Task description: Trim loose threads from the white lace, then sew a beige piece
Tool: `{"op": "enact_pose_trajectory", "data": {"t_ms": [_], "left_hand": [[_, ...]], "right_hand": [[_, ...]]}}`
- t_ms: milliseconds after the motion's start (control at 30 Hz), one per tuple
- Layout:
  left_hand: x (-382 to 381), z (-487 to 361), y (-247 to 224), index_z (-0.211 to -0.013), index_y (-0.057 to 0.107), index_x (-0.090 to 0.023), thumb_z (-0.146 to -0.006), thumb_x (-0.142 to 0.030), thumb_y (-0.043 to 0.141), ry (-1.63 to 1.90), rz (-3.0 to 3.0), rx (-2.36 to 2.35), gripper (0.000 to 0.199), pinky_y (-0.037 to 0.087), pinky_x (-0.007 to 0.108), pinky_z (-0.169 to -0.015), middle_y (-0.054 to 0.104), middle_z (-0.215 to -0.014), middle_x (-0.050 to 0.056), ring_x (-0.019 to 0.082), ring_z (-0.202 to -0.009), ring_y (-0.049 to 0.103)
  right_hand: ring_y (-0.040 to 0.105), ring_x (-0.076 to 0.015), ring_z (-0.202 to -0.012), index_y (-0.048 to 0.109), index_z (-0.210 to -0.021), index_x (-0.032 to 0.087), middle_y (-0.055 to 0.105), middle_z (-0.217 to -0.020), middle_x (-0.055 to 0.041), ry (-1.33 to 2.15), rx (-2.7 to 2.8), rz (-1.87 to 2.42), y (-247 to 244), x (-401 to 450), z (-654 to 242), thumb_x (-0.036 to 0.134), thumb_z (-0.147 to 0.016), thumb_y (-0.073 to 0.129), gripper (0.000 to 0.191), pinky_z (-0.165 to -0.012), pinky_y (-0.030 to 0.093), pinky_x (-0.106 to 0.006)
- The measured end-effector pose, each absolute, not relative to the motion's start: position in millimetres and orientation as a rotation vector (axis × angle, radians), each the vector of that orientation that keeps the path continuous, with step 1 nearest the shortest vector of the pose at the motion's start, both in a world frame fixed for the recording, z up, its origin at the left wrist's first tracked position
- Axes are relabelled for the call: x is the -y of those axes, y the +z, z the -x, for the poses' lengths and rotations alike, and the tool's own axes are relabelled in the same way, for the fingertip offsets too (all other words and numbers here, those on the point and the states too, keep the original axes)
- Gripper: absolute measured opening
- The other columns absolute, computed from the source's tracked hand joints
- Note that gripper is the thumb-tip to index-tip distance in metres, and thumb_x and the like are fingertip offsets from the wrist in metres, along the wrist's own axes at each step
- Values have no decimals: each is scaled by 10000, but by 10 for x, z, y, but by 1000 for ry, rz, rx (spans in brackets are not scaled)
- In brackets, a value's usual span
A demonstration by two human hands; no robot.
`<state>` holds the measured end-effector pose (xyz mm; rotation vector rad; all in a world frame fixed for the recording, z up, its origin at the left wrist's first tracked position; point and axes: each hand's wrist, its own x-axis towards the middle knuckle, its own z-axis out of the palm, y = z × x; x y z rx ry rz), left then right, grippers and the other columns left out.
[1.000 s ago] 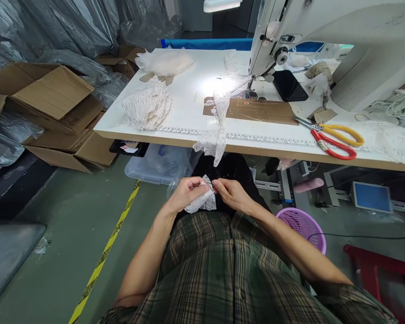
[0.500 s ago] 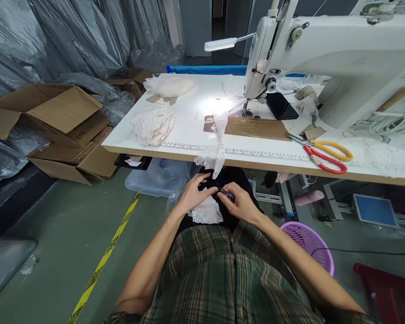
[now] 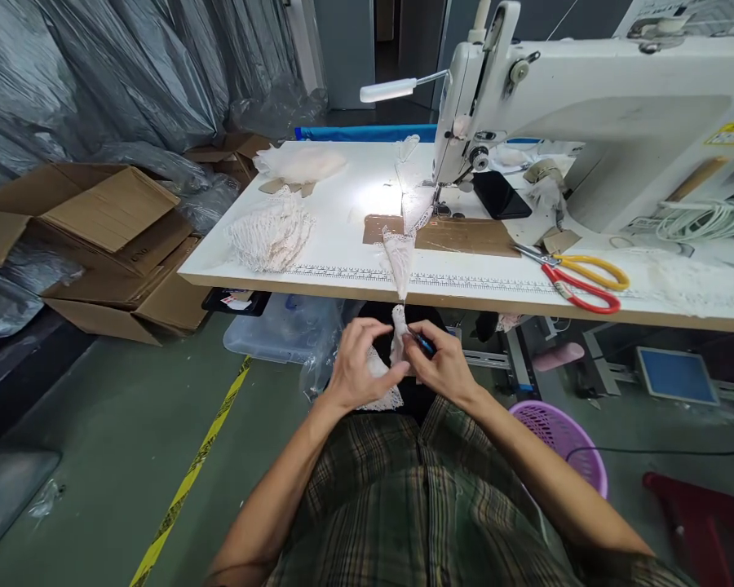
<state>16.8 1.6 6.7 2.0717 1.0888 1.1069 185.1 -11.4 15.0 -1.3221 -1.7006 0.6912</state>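
White lace runs from beside the sewing machine's needle over the table's front edge, and its narrow end hangs between my hands. My right hand is closed round a small blue and black tool, with its fingertips at the lace. On the other side of the lace, my left hand has its thumb and fingers apart in a curve, nothing visibly gripped. Another white lace piece lies on my lap, partly hidden by my left hand.
A white sewing machine stands on the table, with a lace pile, red and yellow scissors and a black phone. A purple basket is at the lower right, cardboard boxes at the left.
The lace end that lay bunched at the table edge now hangs lower, between my hands. My left hand has risen slightly and its fingers have curled. The view has shifted a little.
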Motion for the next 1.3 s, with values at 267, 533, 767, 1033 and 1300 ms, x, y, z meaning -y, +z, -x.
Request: {"op": "enact_pose_trajectory", "data": {"t_ms": [267, 533, 767, 1033, 1300], "left_hand": [[-51, -43, 58, -883, 714, -145, -717, -559, 681, 808, -1201, -588, 447, 471, 384, -863, 652, -1074, 148, 267, -970, 618], [100, 118, 83, -799, 695, -133, -710, -410, 757, 794, -1184, -989, 297, 379, 208, -513, 630, -647, 16, 103, -551, 512], [95, 143, 103, -772, 717, -140, -733, -369, 739, 846, -1202, -965, 233, 442, 233, -657, 687, -733, 43, 153, -724, 599], [113, 141, 100, -755, 703, -132, -717, -370, 739, 870, -1149, -996, 244, 388, 213, -563, 641, -699, 23, 109, -602, 516], [120, 122, 128, -689, 651, -132, -697, -367, 746, 813, -1118, -1011, 253, 336, 196, -502, 557, -593, -23, 80, -525, 452]], "right_hand": [[547, -131, -682, 637, -897, 182, 637, -795, -21, 1078, 1831, 954, 203, 476, -1815, 202, -840, 558, 100, -656, 432, -254], [467, -113, -597, 621, -856, 167, 565, -718, -8, 1284, 1720, 1199, 70, 220, -1930, 511, -971, 309, 478, -552, 365, -237], [415, -112, -553, 630, -814, 156, 468, -581, 28, 1209, 1913, 1156, 38, 37, -1774, 575, -958, 297, 555, -555, 309, -246], [349, -103, -506, 616, -820, 163, 413, -551, 42, 1202, 1841, 1222, 24, 109, -1749, 549, -960, 321, 506, -500, 242, -246], [405, -108, -556, 529, -710, 185, 465, -598, 32, 1122, 1951, 1187, 28, 160, -1680, 484, -962, 366, 424, -548, 277, -240]]}}
